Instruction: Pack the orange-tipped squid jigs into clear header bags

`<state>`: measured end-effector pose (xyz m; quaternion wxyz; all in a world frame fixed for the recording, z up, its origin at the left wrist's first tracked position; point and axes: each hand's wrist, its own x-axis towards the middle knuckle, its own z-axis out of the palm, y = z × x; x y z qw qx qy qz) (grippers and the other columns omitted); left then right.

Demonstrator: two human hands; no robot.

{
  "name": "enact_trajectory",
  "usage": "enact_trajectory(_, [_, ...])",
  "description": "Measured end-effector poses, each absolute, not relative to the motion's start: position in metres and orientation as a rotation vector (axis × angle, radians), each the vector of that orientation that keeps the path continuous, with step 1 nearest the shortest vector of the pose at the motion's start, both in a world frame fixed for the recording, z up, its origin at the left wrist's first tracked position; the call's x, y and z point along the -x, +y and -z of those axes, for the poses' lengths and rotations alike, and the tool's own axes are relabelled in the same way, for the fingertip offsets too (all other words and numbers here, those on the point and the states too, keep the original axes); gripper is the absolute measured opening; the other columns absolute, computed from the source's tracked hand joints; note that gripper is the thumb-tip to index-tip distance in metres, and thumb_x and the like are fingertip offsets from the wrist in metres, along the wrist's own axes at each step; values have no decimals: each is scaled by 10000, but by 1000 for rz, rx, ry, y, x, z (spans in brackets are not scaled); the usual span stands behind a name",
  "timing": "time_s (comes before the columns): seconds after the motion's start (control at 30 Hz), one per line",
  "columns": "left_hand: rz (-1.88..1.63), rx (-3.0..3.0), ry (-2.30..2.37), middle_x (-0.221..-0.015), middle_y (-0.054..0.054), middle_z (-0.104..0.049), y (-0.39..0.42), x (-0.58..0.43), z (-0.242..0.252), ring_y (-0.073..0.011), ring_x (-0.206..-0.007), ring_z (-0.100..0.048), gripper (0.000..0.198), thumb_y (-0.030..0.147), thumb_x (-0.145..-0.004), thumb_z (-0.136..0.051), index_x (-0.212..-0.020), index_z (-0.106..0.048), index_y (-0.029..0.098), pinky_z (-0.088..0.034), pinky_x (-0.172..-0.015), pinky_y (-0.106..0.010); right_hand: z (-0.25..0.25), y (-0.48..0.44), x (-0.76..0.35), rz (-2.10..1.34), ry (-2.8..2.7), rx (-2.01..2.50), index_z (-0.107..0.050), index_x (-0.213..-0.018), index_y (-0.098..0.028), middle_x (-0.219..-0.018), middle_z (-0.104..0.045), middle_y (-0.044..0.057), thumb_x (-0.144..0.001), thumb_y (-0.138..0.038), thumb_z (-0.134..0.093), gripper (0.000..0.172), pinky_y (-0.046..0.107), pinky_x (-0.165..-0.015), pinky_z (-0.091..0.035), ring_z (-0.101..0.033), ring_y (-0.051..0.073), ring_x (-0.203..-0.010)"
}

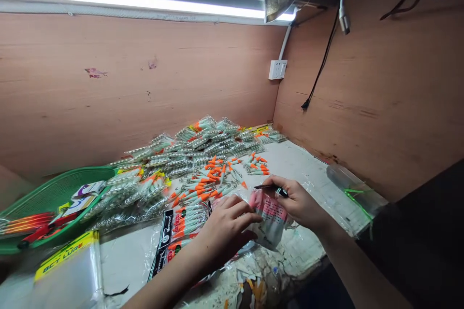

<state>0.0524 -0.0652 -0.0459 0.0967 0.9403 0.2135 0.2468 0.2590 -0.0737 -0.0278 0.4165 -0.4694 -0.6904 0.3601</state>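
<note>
Right grip (295, 200) clenched on black tool (282, 192), pink packet (270, 212) just below, by left grip (230, 222), left hold can't tell, bags (67, 277) marked "LURE"

Head view — forward and down

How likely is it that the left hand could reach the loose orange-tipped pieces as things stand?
Probably yes: the loose orange-tipped pieces lie exposed on the table just beyond the left hand, with no barrier visible between.
</note>
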Motion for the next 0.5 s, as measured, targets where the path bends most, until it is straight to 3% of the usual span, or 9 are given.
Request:
enact_trajectory(0.17, [-670, -2899, 683, -783, -2, -616, -64, -60, 48, -167, -754, -473, 74, 220, -806, -664, -814, -596, 193, -377, -658, -295, 27, -70, -256, -1196, -1510, 1128, -554, -736, -175, -691, -507, -22, -791, -440, -578, 271, 219, -563, -383, -451, 105, -617])
enact_trajectory(0.23, [-669, -2922, 699, -776, -6, -597, -64, -61, 47, -160, -739, -450, 88, 206, -847, -607, -766, -580, 187, -364, -653, -291, 28, -68, -254, -1245, -1459, 1128, -562, -732, -174, -688, -514, -22, -760, -467, -614, 299, 218, -558, -382, -454, 103, -612])
enact_trajectory(0.5, [-515, -2923, 651, -846, -21, -599, -65, -50, 40, -175, -833, -455, 205, 196, -943, -400, -815, -560, 194, -375, -736, -305, 54, -39, -271, -1223, -1288, 1325, -669, -858, -143, -755, -653, 9, -682, -398, -700, 311, 239, -550, -424, -569, 146, -635])
